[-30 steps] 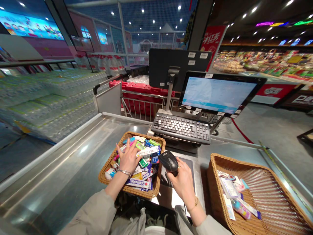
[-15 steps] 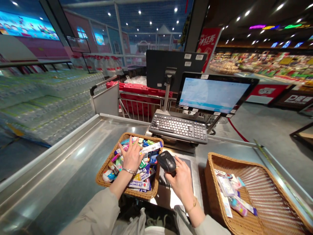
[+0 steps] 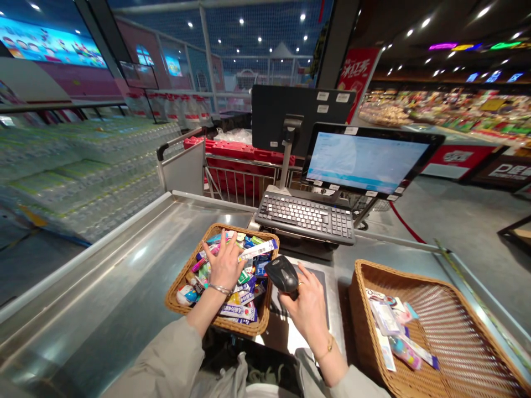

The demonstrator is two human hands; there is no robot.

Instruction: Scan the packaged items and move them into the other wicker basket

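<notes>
Stretching across the far left, a metal counter (image 3: 136, 265) runs bare up to a small wicker basket (image 3: 238, 328) heaped with little packs. Left hand (image 3: 226, 268) is palm down on the heap, fingers spread wide, not closed round anything visible; can't tell whether the thumb pins anything. Long white packet (image 3: 258, 250) lies on top of the heap, just right of that hand: near end at the thumb, long axis slanting up and right, far end at the basket's right rim, barcode side up. Left hand is the nearer one. Black scanner (image 3: 282, 273) comes next, its head just beyond the rim, near the packet's far end. Right hand (image 3: 309, 307) has fingers and thumb wrapped on the scanner. Keyboard (image 3: 306, 215) and lit screen (image 3: 365, 160) sit behind. Far right, well apart: big basket (image 3: 456, 331) holding a few packs and a bottle (image 3: 404, 352).
</notes>
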